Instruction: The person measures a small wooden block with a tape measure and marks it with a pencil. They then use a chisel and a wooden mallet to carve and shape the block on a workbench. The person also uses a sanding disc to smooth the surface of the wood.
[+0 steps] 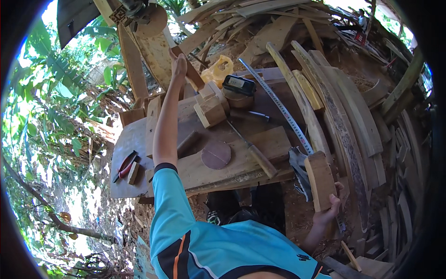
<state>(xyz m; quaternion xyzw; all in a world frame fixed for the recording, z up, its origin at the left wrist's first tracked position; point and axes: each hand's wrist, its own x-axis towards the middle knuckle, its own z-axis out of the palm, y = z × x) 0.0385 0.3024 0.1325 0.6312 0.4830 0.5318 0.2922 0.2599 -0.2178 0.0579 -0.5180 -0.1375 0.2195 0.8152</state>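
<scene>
My left arm reaches far forward, and my left hand [178, 64] is closed on a reddish-brown wood block [193, 76], just below a round disc [152, 21] on a machine. At the right, my right hand [329, 210] grips the lower end of a thick pale wood block [319, 180] and holds it tilted. Behind that block hangs a grey cloth [299, 169]. Several cut wood blocks [211, 111] stand on the bench between my hands, beside a dark box [239, 85]. Fingers of both hands are partly hidden by the wood.
On the workbench [132, 139] lie red-handled pliers [125, 165], a round brown disc [216, 155], a wooden-handled tool [261, 160] and a measuring tape [274, 97]. A yellow plastic bag [217, 69] sits at the back. Long planks [344, 116] crowd the right side.
</scene>
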